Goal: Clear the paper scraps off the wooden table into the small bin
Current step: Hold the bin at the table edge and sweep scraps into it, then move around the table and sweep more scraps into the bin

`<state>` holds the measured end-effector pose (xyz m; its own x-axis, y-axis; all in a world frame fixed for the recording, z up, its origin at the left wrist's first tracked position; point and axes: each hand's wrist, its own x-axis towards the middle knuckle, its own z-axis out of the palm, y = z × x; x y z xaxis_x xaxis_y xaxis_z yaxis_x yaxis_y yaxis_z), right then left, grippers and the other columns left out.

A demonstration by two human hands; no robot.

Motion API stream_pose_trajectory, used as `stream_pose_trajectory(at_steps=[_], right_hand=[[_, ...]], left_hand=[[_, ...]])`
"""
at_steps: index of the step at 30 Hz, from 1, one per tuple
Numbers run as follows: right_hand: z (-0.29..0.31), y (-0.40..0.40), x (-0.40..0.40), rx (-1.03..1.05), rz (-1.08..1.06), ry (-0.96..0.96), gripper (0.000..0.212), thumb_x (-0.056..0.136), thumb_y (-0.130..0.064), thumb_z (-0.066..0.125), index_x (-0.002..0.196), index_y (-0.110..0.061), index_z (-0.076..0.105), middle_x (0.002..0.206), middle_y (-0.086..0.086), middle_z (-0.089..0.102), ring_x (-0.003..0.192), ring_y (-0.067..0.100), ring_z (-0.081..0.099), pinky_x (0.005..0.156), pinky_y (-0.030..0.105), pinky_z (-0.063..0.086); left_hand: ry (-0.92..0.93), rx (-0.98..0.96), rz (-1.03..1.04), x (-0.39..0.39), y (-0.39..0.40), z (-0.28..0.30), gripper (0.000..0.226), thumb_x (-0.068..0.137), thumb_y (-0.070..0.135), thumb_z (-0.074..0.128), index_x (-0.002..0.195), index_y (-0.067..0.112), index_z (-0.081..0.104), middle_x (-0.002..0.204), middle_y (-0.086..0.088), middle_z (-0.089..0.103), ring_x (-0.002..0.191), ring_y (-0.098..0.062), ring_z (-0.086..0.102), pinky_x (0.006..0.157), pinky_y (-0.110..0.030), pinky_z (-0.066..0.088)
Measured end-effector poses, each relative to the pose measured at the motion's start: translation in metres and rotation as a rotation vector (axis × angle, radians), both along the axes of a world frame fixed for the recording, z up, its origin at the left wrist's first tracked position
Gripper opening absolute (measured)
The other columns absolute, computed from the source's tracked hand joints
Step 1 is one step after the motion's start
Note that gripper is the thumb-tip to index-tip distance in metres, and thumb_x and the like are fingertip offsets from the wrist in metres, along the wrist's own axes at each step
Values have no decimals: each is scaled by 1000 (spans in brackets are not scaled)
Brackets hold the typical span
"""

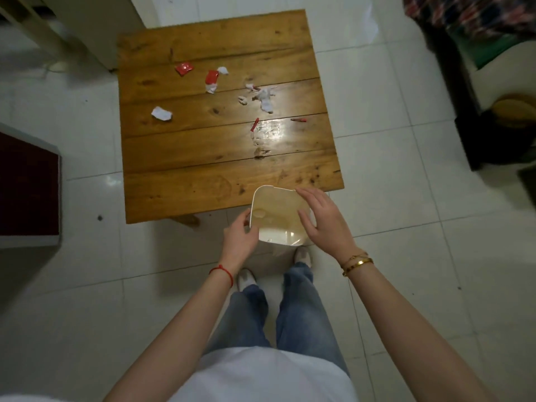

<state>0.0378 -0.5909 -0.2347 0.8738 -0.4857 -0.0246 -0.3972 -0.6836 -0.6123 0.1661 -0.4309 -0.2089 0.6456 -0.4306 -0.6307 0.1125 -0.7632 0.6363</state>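
Head view: paper scraps lie scattered mid-table, well beyond the bin at the table near edge. Left hand pinches the bin's rim; right hand, fingers spread, rests against its other side, nearer the scraps.

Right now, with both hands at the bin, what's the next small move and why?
Probably set the bin steady at the table's near edge, then reach for the scraps. Both left hand and right hand are on it, and every scrap lies on the wood.
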Motion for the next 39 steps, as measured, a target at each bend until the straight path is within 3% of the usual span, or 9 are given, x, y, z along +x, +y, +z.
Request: stream_pose_trajectory(at_steps=[3,10,14,22,25,29,32,35,39], right_hand=[[18,-20,-25,-29,-19,-17,42,94,-19,55,134,-6,51,134,11,56,128,24,47,112,38,36],[49,-102,-96,-73,-111,2,43,98,-26,51,138,-12,47,136,6,54,128,19,46,111,36,37],[69,-165,-136,-64,-176,18,42,98,-24,52,137,-9,48,135,8,55,126,20,47,109,33,38],[97,-289,-179,-104,-140,-14,38,97,-21,52,134,-9,51,129,7,58,122,19,49,106,31,40],[100,-325,-180,-89,-138,-33,38,97,-21,52,134,-9,52,128,7,59,121,19,49,105,31,41],[96,-367,-164,-67,-104,-29,38,98,-21,52,134,-9,52,127,7,59,120,20,50,104,29,40],[91,-398,-143,-51,-53,-15,37,98,-21,51,133,-10,52,127,6,59,120,18,50,103,25,37],[86,-436,-110,-47,7,-4,35,98,-21,51,132,-11,53,125,5,60,119,16,49,102,24,38],[85,-490,-51,-43,108,21,35,98,-22,50,132,-12,53,126,4,59,119,15,48,102,21,35]], left_hand=[[-10,4,-77,-14,-24,21,48,97,34,47,143,19,45,139,-7,55,130,-26,49,101,-34,40],[-33,-20,-156,-62,-104,53,48,98,26,45,146,21,40,141,-9,52,90,-7,58,69,-15,45],[-10,-39,-65,-100,-161,71,47,98,23,46,144,15,41,139,-11,54,116,-24,60,83,-26,48],[-9,-79,56,-149,-261,84,44,96,30,44,139,20,47,130,-10,58,110,-28,60,85,-41,56],[-31,-93,88,-151,-295,87,41,97,25,45,137,17,50,120,-3,59,102,-20,59,72,-25,52],[-25,-94,152,-141,-336,90,43,96,23,45,139,18,48,121,-5,62,106,-23,60,82,-33,53],[-21,-94,214,-128,-365,86,44,96,22,46,140,18,47,120,-8,64,99,-22,62,74,-29,53],[-26,-110,289,-109,-395,82,44,96,23,45,140,18,47,123,-9,63,103,-24,61,78,-33,54],[-37,-128,372,-76,-435,78,45,97,22,46,141,16,45,123,-8,61,98,-20,57,61,-17,43]])
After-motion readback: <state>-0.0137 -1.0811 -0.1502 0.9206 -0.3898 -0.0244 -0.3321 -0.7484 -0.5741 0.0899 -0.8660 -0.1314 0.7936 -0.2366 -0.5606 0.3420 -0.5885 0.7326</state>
